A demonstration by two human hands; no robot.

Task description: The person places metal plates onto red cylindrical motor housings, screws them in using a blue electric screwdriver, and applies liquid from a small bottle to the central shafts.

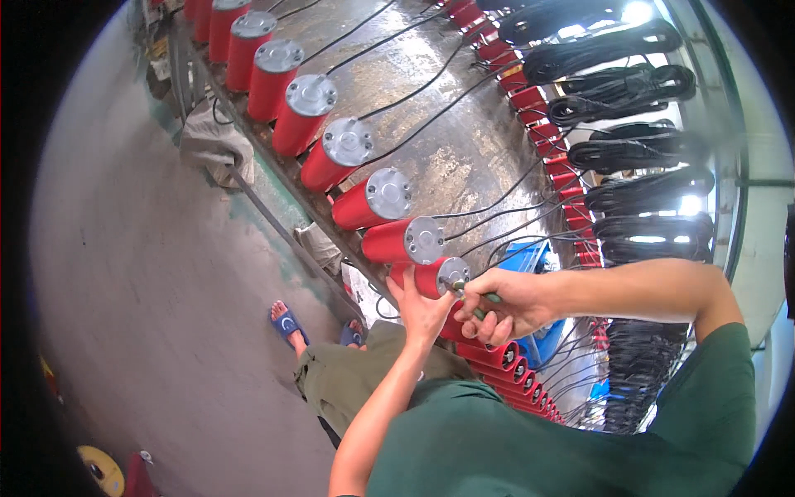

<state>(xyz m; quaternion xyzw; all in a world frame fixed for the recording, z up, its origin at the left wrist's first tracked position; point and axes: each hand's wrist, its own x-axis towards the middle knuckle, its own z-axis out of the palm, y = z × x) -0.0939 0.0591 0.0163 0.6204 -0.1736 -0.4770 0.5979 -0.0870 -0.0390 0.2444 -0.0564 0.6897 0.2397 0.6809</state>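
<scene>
Floor [141, 282]: bare grey concrete, smooth, with greenish paint worn through along the foot of the bench.
Bench top [431, 108]: a long metal sheet, dull and scuffed, catching a soft glare — it curves away toward the upper edge.
Bench frame [265, 207]: a dark metal rail running along the near side, low to the floor.
Rag [217, 142]: crumpled pale cloth draped by the rail.
Far side: bright daylight [638, 12] breaks through at the upper right — a window or opening, washed out.
Wall [766, 273]: pale, at the right rim.
Corner: a yellow round object [101, 470] lies on the floor at lower left.
</scene>
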